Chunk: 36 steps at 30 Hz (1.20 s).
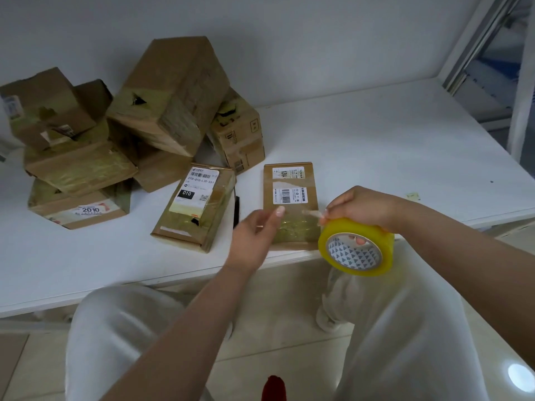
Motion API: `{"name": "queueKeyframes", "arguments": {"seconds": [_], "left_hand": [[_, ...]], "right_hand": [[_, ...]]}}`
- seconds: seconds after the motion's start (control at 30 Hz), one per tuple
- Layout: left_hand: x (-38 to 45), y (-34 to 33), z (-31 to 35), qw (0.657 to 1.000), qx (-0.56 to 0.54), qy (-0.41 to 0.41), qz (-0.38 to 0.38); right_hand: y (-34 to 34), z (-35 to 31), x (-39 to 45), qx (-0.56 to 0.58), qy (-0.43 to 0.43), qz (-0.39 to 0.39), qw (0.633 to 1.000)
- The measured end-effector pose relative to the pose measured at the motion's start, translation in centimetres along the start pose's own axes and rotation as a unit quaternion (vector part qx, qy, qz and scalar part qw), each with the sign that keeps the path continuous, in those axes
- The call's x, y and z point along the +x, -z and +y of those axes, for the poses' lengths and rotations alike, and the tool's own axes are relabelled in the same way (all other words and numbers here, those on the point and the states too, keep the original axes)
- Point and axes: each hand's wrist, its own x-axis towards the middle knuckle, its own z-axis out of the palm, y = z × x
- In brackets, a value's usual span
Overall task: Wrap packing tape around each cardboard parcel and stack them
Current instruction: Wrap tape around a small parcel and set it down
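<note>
A flat cardboard parcel (289,195) with a white barcode label lies at the table's front edge. My right hand (362,208) grips a roll of yellow packing tape (356,247) just right of the parcel's near end. A clear strip of tape (295,224) stretches from the roll across that near end. My left hand (254,235) pinches the strip's free end at the parcel's left side. A second flat parcel (194,206) marked 010 lies to the left.
A loose heap of taped cardboard boxes (162,102) fills the back left of the white table (390,146), with one labelled 2010 (78,206) at its front. A dark object (236,212) lies between the two flat parcels. A window frame (486,53) stands at the right.
</note>
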Motion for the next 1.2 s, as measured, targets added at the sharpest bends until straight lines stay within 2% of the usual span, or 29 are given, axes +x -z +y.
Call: {"name": "queueKeyframes", "arguments": {"seconds": [0.07,0.13,0.27,0.37,0.43,0.5,0.57,0.7,0.77,0.83,0.97,1.2], "left_hand": [[-0.8,-1.3,1.1,0.995,-0.058,0.062,-0.050],[-0.9,-2.1,1.2,0.991,-0.083,0.083,-0.064],[-0.7,-2.2,-0.3,0.993,-0.101,0.048,-0.030],[-0.6,-1.5,-1.0,0.996,-0.068,0.029,-0.039],[-0.4,-0.9,-1.3,0.999,-0.037,0.031,-0.021],[0.1,0.0,-1.6,0.999,0.012,0.031,0.018],[0.7,0.8,-1.9,0.997,0.051,0.029,0.053],[2.2,0.6,-1.9,0.989,0.115,0.018,0.090],[2.9,0.1,-2.0,0.979,0.175,-0.002,0.105],[3.3,-0.2,-2.2,0.970,0.216,-0.016,0.113],[3.5,-0.4,-2.9,0.960,0.250,-0.028,0.122],[3.6,-0.5,-3.9,0.955,0.258,-0.038,0.144]], "right_hand": [[-0.4,-0.3,-0.1,-0.004,0.010,-0.025,1.000],[-0.8,-0.5,-0.3,-0.015,0.015,-0.048,0.999],[-1.5,-0.4,-0.4,-0.012,0.012,-0.096,0.995],[-1.2,-0.1,-0.7,0.053,-0.014,-0.201,0.978],[-0.3,0.5,-0.6,0.119,-0.012,-0.218,0.969],[0.9,1.3,-0.3,0.160,0.000,-0.207,0.965],[2.1,1.8,-0.4,0.142,0.009,-0.182,0.973],[2.6,1.2,0.6,-0.064,0.003,-0.026,0.998],[1.7,0.4,1.8,-0.162,-0.007,0.038,0.986],[0.7,0.1,2.6,-0.247,-0.021,0.069,0.966],[-0.7,0.6,3.4,-0.306,-0.024,0.096,0.947],[-1.5,0.6,4.5,-0.311,-0.027,0.086,0.946]]}}
